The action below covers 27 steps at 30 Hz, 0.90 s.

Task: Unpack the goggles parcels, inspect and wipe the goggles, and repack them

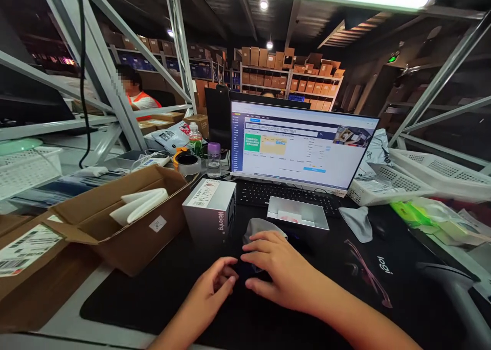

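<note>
My right hand [284, 268] hovers over the black desk mat [153, 299] with its fingers apart. Its fingertips are close to a grey cloth or pouch [259, 227]; whether they touch it I cannot tell. Partly hidden under that hand is a dark bluish thing that I cannot make out. To its left is my left hand [210, 291], its fingers loosely bent, thumb apart, holding nothing visible. Ahead of it stands a silver-grey box [209, 209] with "Wakening" printed on its side and a white label on top. A shallow silver box or lid [297, 214] lies before the keyboard [284, 192].
An open cardboard box [146, 242] with white foam inside stands left. Behind are a monitor [284, 156], a tape roll [187, 161] and bottles. Rightward lie a grey cloth [356, 223], pink-framed glasses [368, 273], a scanner [448, 278] and white baskets [399, 179]. A person sits back left.
</note>
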### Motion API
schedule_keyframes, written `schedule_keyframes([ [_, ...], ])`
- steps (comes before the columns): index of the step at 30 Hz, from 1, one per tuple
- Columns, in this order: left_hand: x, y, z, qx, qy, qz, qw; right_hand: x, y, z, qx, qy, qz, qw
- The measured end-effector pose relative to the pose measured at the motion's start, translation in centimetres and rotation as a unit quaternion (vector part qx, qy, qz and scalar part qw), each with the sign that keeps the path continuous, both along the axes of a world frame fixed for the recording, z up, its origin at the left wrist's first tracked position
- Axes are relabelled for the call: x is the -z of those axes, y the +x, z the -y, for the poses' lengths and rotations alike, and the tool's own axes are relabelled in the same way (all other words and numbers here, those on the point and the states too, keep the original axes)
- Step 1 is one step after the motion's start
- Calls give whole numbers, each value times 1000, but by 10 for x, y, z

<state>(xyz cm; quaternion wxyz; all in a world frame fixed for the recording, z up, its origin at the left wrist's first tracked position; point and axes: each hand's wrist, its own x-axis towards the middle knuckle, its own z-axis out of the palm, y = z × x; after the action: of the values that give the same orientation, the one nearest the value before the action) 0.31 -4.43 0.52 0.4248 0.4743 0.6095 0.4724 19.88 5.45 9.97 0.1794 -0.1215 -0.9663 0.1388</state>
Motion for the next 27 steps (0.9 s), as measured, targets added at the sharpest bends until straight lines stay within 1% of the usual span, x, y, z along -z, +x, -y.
schedule_keyframes([
  [2,5,-4,6,-22,-3,-62,998,-2,-10,1,-4,23,22,999],
  [4,13,-7,18,-79,11,-141,987,-1,-22,0,-7,74,69,995],
  [5,18,-8,26,-114,18,-162,980,1,-27,0,-7,98,98,990],
  [6,23,-7,35,-139,19,-158,977,3,-32,-1,-6,115,125,985],
  [7,29,-4,45,-147,4,-122,982,4,-35,-2,-3,123,145,982],
  [8,34,0,53,-136,-28,-53,989,5,-37,-2,3,121,154,981],
  [9,38,6,59,-108,-70,46,991,5,-37,-2,7,110,155,982],
  [10,39,13,63,-79,-115,161,977,5,-35,-2,11,93,149,984],
  [11,39,21,63,-56,-152,280,946,4,-33,-2,15,75,137,988],
  [12,37,29,61,-46,-171,387,905,3,-31,-2,19,57,125,990],
  [13,33,36,55,-40,-174,471,864,2,-28,-2,20,43,115,992],
  [14,27,42,48,-44,-166,536,827,1,-26,-2,19,31,110,993],
  [15,21,46,39,-57,-154,580,798,1,-23,-2,17,21,111,993],
  [16,15,49,30,-76,-147,606,778,0,-20,-3,16,15,115,993],
  [17,9,50,21,-95,-146,621,764,0,-18,-3,18,9,121,992],
  [19,1,50,5,-126,-151,627,754,1,-12,-4,24,3,134,991],
  [22,-1,48,-10,-157,-144,618,757,1,-4,-8,22,-2,139,990],
  [25,5,48,-19,-193,-120,594,772,1,4,-11,6,-11,138,990],
  [27,10,49,-21,-216,-94,564,791,0,8,-12,0,-28,129,991],
])
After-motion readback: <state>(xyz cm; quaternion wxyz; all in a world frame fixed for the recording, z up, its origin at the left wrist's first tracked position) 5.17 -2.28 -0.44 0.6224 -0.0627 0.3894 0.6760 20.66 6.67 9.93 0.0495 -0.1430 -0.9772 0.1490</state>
